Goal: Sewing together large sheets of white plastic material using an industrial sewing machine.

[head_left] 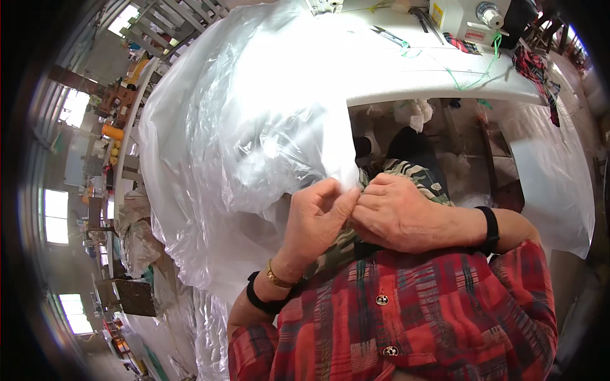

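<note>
A large sheet of clear plastic film [254, 127] is bunched over the left part of the white table and hangs down its side. Its near corner comes to my two hands in front of my lap. My left hand [318, 219] is closed, thumb and forefinger pinched on the film's edge. Against it, fingertips touching, my right hand [397, 213] is curled shut with its knuckles up. The fingers of the right hand hide most of what they grip, which appears to be the same film edge.
A white sewing machine [473, 19] stands at the far right with green thread [467, 82] trailing from it. Thread snips [389, 38] lie on the table [438, 76] nearby. Red plaid cloth [534, 66] hangs at the right edge. More translucent sheeting [549, 190] hangs beyond my right arm.
</note>
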Demonstrator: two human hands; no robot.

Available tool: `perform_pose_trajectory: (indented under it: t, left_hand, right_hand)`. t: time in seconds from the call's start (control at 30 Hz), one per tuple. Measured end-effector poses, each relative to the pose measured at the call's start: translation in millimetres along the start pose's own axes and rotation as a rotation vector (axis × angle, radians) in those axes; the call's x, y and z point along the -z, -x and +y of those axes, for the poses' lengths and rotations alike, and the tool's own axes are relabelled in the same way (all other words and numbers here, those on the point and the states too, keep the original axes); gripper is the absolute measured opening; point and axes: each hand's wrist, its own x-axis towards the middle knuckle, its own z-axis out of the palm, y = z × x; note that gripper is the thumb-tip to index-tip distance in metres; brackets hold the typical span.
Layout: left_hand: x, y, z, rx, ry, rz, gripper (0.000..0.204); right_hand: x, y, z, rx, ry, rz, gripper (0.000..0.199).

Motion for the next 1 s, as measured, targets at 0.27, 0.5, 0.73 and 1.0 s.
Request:
perform_pose_trajectory:
  t: [0.27, 0.5, 0.73, 1.0]
  left_hand:
    - [52, 18, 43, -0.167, -0.6, 0.197, 0.007]
    - [53, 5, 99, -0.347, -0.844, 0.092, 0.004]
    - [38, 11, 41, -0.363, -0.997, -0.203, 0.006]
    - [32, 30, -13, -0.326, -0.9, -0.066, 0.009]
  right_hand:
    - [5, -19, 79, -0.757, -0.387, 0.344, 0.021]
    - [-51, -154, 71, 0.109, -0.366, 0.087, 0.036]
    - [-78, -125, 56, 0.044, -0.562, -0.283, 0.038]
    - [12, -55, 132, -0.294, 0.054, -0.469, 0.025]
